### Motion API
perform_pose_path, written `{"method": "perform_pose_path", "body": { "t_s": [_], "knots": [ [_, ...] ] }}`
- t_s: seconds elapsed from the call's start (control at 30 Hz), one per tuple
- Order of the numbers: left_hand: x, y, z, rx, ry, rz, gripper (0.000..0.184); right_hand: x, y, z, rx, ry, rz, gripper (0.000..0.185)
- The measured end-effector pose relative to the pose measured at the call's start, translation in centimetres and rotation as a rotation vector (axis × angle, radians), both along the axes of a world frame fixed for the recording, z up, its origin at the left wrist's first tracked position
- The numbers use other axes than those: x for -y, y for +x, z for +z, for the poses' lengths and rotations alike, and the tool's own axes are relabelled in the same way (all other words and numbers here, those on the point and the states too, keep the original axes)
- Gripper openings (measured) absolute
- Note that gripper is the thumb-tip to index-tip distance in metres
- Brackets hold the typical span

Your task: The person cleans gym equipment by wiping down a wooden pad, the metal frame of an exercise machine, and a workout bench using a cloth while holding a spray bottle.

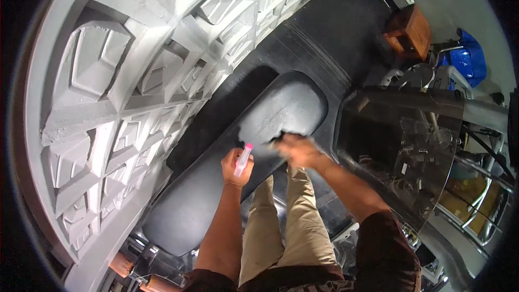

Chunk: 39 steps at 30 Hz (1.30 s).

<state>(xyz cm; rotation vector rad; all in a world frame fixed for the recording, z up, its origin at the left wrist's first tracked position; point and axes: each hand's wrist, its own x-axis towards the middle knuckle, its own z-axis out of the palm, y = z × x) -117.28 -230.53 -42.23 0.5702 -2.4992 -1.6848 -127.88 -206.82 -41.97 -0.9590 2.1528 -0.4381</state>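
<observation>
My left hand (238, 167) is closed around a slim, pale pink tube (244, 158) with a bright pink end pointing up and away from me. What exactly the tube is cannot be made out. Just to its right, my right hand (296, 151) is smeared by motion over the black padded bench (178, 219). Its fingers are too blurred to show whether they hold anything. Beyond both hands, the bench's far part has a greyish, shiny surface.
A white wall with raised geometric relief (100, 67) runs along the left. To the right stands a dark, glossy panel (400, 151) on a metal frame. Farther back are a wooden box (409, 32) and a blue item (467, 57). Black matting (335, 27) covers the floor.
</observation>
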Motion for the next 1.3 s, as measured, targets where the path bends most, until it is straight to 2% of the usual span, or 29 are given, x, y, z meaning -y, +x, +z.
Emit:
{"method": "perform_pose_path", "body": {
  "t_s": [0.03, 0.07, 0.1, 0.17, 0.2, 0.27, 0.33, 0.43, 0.47, 0.57, 0.67, 0.73, 0.8, 0.9, 1.0, 1.07, 1.1, 1.17, 1.27, 1.3],
  "knots": [
    [0.1, 0.0, 0.0, -0.018, 0.010, -0.001, 0.016, -0.4, -2.4, 2.6, 0.006, 0.024, -0.204, 0.069],
    [0.2, 0.0, -0.2, -0.027, -0.002, -0.003, 0.016, -1.8, -4.3, 0.5, 0.008, -0.114, -0.379, 0.065],
    [0.2, 0.1, -0.3, -0.034, -0.010, -0.007, 0.016, -3.3, -5.5, -0.8, -0.228, -0.178, -0.597, 0.054],
    [0.1, 0.0, -0.3, -0.046, -0.030, -0.019, 0.016, -4.0, -9.2, -2.0, -0.398, -0.043, -0.954, 0.040],
    [0.2, 0.0, -0.2, -0.068, -0.009, -0.014, 0.017, -4.6, -10.6, -4.2, -0.335, -0.056, -1.137, 0.042],
    [-0.2, 0.0, -0.2, -0.121, 0.053, -0.013, 0.017, -3.4, -11.9, -3.6, -0.262, -0.059, -1.013, 0.047],
    [-0.3, 0.1, -1.0, -0.068, -0.060, -0.016, 0.018, 0.1, -11.8, -5.1, -0.361, 0.015, -0.999, 0.052],
    [-0.2, 0.0, 0.1, -0.053, -0.038, -0.031, 0.019, 5.7, -7.9, -3.5, -0.162, -0.021, -0.596, 0.047],
    [-0.1, -0.1, 0.3, -0.061, -0.022, -0.035, 0.019, 6.6, -6.6, -2.9, -0.135, -0.010, -0.426, 0.046],
    [-0.1, -0.2, 0.2, 0.001, -0.061, -0.025, 0.019, 6.4, -5.3, -1.6, -0.129, -0.136, -0.150, 0.044],
    [0.2, 0.0, -0.4, -0.004, -0.027, -0.012, 0.020, 3.9, -7.6, -2.6, -0.156, -0.255, -0.483, 0.042],
    [0.0, 0.0, -0.3, -0.027, -0.027, -0.020, 0.019, 2.4, -10.7, -2.7, -0.299, -0.127, -0.836, 0.042],
    [-0.2, -0.3, -0.3, -0.038, -0.041, -0.020, 0.019, 1.3, -13.4, -2.9, -0.376, -0.001, -1.064, 0.046],
    [-0.4, -0.4, -0.3, -0.024, -0.044, -0.008, 0.019, 2.4, -15.1, -3.1, -0.291, 0.207, -0.987, 0.048],
    [-0.2, -0.3, -0.1, -0.019, -0.014, -0.007, 0.020, 5.6, -13.7, -5.0, -0.370, 0.045, -0.843, 0.049],
    [-0.3, -0.6, 0.1, -0.029, -0.044, -0.020, 0.019, 8.2, -11.9, -2.9, -0.244, 0.133, -0.521, 0.043],
    [-0.3, -0.6, -0.2, -0.015, -0.039, -0.010, 0.020, 9.3, -10.9, -2.6, -0.220, 0.114, -0.321, 0.040],
    [-0.2, -0.3, -0.8, 0.015, -0.032, 0.011, 0.021, 10.5, -8.9, -2.1, -0.109, -0.024, -0.132, 0.039],
    [0.0, -0.1, -0.8, 0.034, -0.004, 0.036, 0.021, 9.3, -9.2, -4.7, -0.004, -0.244, -0.204, 0.039],
    [0.0, -0.1, -0.8, 0.035, 0.008, 0.036, 0.022, 8.7, -11.4, -1.1, 0.018, -0.277, -0.205, 0.042]
  ]
}}
